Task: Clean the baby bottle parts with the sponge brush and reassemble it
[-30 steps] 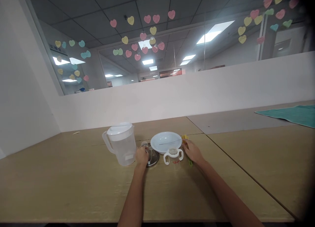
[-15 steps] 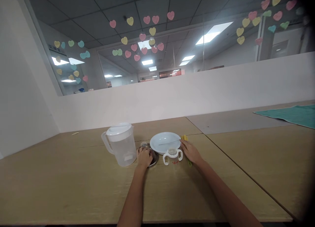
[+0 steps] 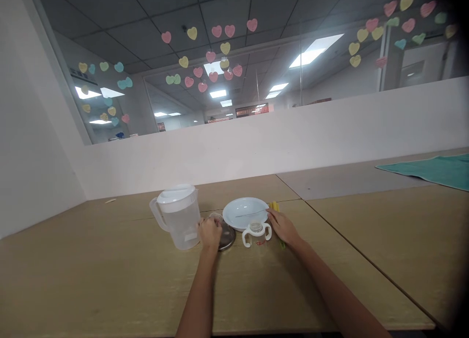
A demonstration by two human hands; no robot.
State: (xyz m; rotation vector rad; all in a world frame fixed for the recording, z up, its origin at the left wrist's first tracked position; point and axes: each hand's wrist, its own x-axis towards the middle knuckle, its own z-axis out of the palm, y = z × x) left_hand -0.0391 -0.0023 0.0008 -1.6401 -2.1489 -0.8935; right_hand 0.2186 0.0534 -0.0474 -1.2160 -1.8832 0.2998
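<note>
My right hand pinches the end of a thin rod, which reaches left across a white bowl. Partly hidden by that hand, a yellow-green object lies on the table. My left hand is closed beside a round dark dish, its fingertips at a clear rounded piece; what the fingers hold is hidden. In front of the bowl stands a clear bottle with white handles, its mouth uncovered. A lidded translucent pitcher stands just left of my left hand.
Everything stands on a wooden table with seams between its panels. A green cloth lies at the far right. Behind the table rises a white wall with a window carrying heart-shaped notes. A small flat scrap lies at the back left.
My left hand has lifted and shifted slightly left off the dark dish, uncovering more of it. The right hand and the rod stay nearly where they were.
</note>
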